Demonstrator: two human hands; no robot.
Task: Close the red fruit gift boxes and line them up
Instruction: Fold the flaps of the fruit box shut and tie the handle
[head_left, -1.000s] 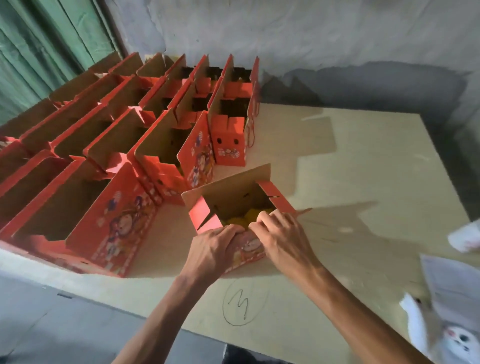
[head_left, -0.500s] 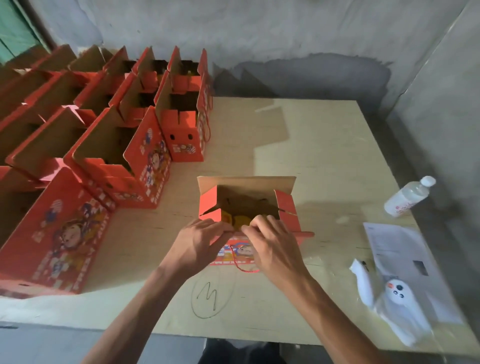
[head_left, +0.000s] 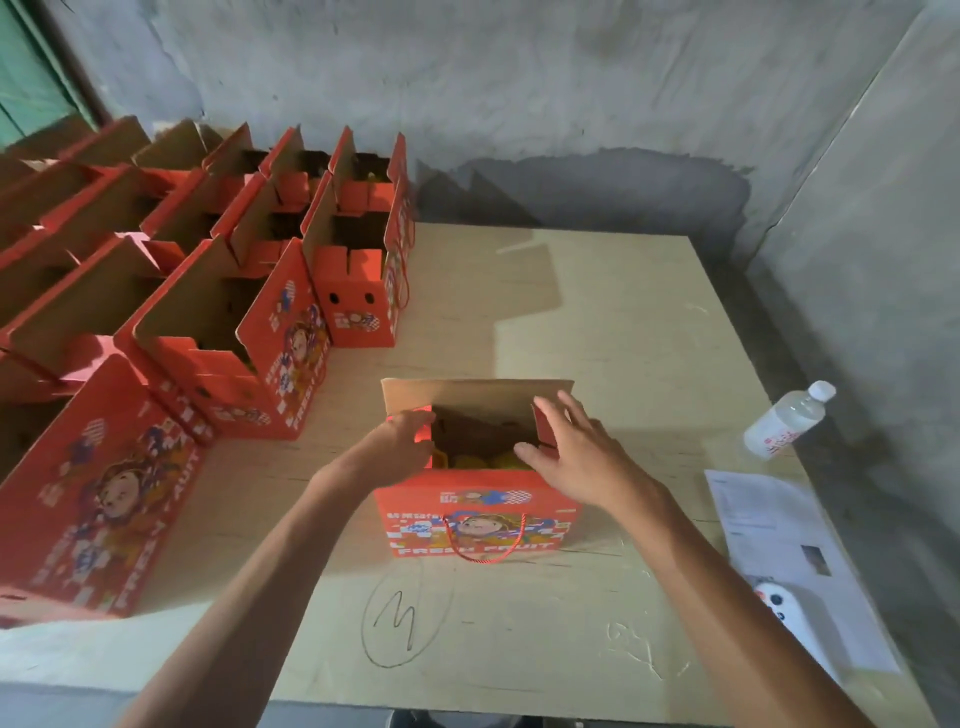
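Item: red gift box (head_left: 475, 512), middle of the table (head_left: 613, 332) toward its near edge, top open, tall back flap upright, yellow fruit (head_left: 478, 460) inside.

Left hand (head_left: 400, 441): I see it against the left side flap, fingers seemingly curled on its edge, though shadow hides the grip; likely folding it inward.

Right hand (head_left: 576, 452): fingers spread and straight, resting on the right side flap, gripping nothing, probably pressing it down.

Other open boxes (head_left: 249, 332): rows along the left edge, awaiting closing.

Bottle (head_left: 787, 422), paper (head_left: 769, 525): right edge.
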